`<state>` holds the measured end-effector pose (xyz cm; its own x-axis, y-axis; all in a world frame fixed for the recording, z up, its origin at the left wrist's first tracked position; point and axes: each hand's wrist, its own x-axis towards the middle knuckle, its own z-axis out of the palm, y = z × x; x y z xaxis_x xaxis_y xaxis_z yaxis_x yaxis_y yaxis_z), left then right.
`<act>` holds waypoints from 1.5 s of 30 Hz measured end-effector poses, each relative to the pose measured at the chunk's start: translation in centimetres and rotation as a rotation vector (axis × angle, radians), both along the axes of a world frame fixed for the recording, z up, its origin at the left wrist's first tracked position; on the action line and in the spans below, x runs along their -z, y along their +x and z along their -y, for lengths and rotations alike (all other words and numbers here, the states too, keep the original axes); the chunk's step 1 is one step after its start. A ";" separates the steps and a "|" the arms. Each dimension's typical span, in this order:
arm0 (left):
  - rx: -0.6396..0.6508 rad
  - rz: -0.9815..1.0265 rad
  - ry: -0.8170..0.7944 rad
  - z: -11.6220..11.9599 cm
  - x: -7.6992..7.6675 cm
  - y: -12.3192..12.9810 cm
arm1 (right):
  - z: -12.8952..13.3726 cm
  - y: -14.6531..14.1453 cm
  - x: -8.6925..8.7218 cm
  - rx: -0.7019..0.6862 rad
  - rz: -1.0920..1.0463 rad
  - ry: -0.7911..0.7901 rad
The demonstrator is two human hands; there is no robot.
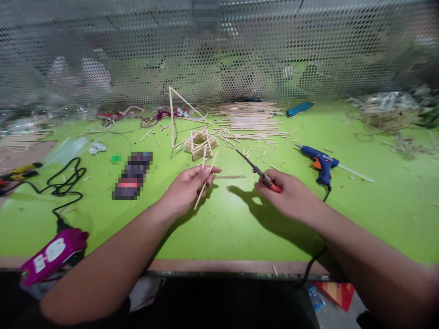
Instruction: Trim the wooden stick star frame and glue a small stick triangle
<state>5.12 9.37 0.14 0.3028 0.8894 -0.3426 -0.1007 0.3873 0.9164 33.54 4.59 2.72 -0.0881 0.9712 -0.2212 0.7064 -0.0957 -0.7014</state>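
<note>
Both bare forearms [123, 256] come in from the lower corners, nearest the camera, crossing the front edge of a lime-green surface [233, 237]. The left hand [188, 186] has its grip pressed together, thumb against fingers, pinching thin wooden sticks [199, 199] that cross at the fingertips and slant upward, above the surface and just in front of the hexagonal frame [191, 147] of stacked sticks. The right hand [291, 192] has its grip closed around red-handled scissors [273, 185]; their narrow dark blades point away and leftward, well apart from the pinched sticks. Between the hands, a thin strip [233, 177] lies flat on the surface.

Behind the hexagonal frame, and taller than it, stands a triangular stick frame [172, 119]. To its right is a broad pile of loose sticks [252, 119], with short offcuts scattered at its near side and a blue cutter knife [300, 109] beside its right end. Near the right hand, a blue glue gun [320, 164] with an orange trigger lies on its side, a translucent glue stick [356, 173] protruding from its back. On the left are a pixelated dark object [133, 176], a looped black cord [81, 172] and a magenta box [51, 256] with a white cartoon print. A perforated metal screen [137, 45] spans the back.
</note>
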 end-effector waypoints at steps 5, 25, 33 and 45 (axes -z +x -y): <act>-0.021 0.091 0.001 -0.1 0.2 0.0 | 0.0 0.1 -0.2 0.005 -0.024 -0.009; -0.109 0.113 0.103 -0.4 -1.6 -0.6 | 0.0 0.5 -0.2 -0.030 -0.008 -0.028; -0.180 0.029 0.210 -0.1 -1.8 -0.8 | 0.0 0.5 -0.3 -0.040 -0.003 -0.026; 0.247 -1.096 0.724 -0.6 -0.6 -1.6 | 0.1 0.5 -0.4 -0.036 -0.008 -0.028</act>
